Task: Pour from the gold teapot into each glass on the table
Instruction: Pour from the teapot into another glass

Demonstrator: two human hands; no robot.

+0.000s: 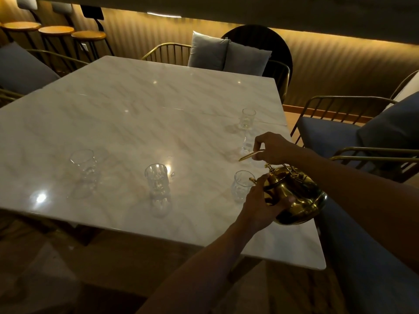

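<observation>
The gold teapot (297,196) hangs tilted over the table's right front corner. Its spout (252,180) points left, at the rim of a clear glass (240,185). My left hand (260,206) cups the pot's body from the front. My right hand (273,147) grips the thin gold handle (250,155) above the lid. Several more clear glasses stand on the marble table (140,114): one at the left (84,164), one in the middle (156,177), one far right (247,117), and one (248,143) partly behind my right hand.
Gold-framed chairs with grey cushions surround the table: one at the back (226,55), one on the right (353,137), one on the left (20,69). Three wooden bar stools (55,30) line the back-left wall. The table's front edge runs close to my arms.
</observation>
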